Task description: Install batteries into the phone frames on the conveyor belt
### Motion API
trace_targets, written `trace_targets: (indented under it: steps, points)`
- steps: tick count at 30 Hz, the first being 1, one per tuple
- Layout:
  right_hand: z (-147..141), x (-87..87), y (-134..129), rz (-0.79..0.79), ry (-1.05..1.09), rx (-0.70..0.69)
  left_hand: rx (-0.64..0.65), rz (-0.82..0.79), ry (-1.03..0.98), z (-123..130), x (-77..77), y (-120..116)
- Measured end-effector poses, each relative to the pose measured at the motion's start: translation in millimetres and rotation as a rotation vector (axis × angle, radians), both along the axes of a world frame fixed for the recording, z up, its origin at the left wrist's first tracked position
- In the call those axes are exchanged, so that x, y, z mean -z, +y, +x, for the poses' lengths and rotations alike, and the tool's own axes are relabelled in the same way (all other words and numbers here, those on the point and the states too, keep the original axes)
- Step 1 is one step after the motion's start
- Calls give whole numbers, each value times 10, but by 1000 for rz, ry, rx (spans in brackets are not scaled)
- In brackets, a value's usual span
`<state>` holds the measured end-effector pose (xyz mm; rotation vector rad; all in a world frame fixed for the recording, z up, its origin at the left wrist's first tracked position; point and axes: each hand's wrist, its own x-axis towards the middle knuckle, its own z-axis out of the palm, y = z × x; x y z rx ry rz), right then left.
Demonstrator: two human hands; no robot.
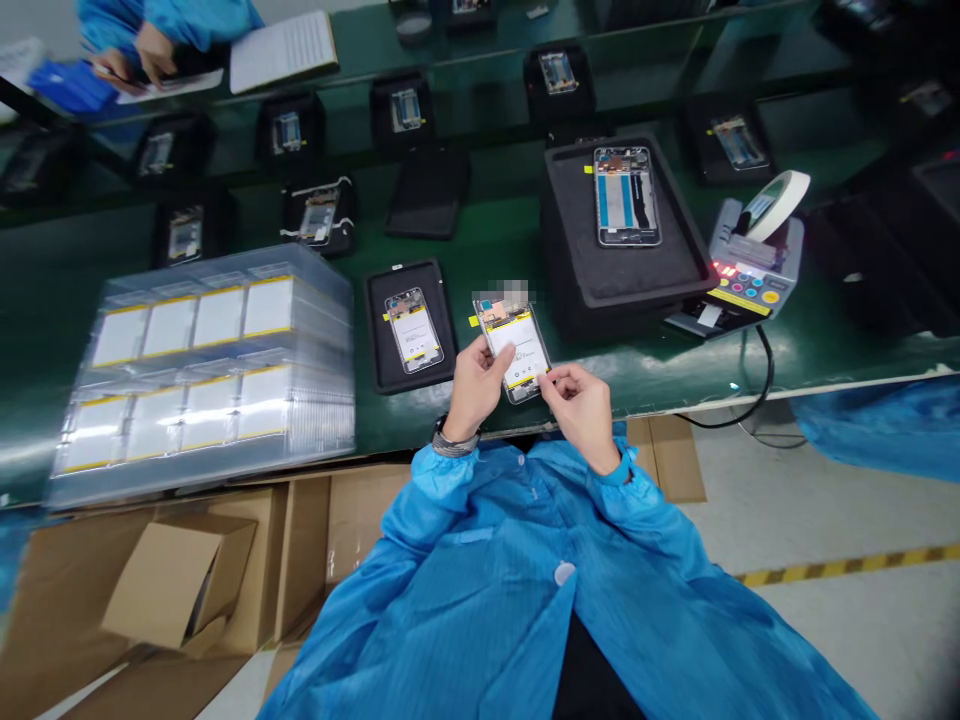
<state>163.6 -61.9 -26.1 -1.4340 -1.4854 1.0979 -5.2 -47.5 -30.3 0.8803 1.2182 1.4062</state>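
Observation:
Both my hands hold a smartphone frame with a white-labelled battery (517, 350) fitted in it, tilted up just above the bench edge. My left hand (474, 388) grips its left side, and my right hand (579, 410) pinches its lower right corner. Just left of my left hand, a black tray (373, 330) holds a similar phone frame (411, 330). To the right, a larger black foam tray (570, 250) carries a phone frame with blue strips (626, 196). The back of the held frame faces me; its front is hidden.
Clear plastic trays of batteries (202, 370) stack on the green bench (480, 240) at left. A tape dispenser (757, 255) stands at right. Several black trays with phone frames line the bench. A co-worker's hands (142, 60) work at far left. Cardboard boxes (180, 580) lie below.

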Motion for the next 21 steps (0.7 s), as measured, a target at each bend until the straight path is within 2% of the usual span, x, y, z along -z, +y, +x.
trace_targets:
  steps: [3, 6, 8, 11, 13, 17, 21]
  points:
    - [46, -35, 21, 32, -121, -50, 16, -4, -9, -36, -12, -6]
    - [103, -49, 86, 65, -160, -42, 28, -5, -28, -74, -26, -15]
    - [130, -44, 152, 19, -63, -78, 46, -6, -45, -93, -34, -25]
    - [124, -35, 243, -222, 216, -300, 107, -19, -70, -107, -54, -43]
    - [85, -39, 276, -328, 367, -386, 130, -18, -76, -113, -77, -47]
    - [-25, -69, 280, -284, 485, -346, 134, -26, -75, -165, -153, -3]
    - [-126, -95, 317, -240, 465, -396, 131, -4, 4, -299, -270, 113]
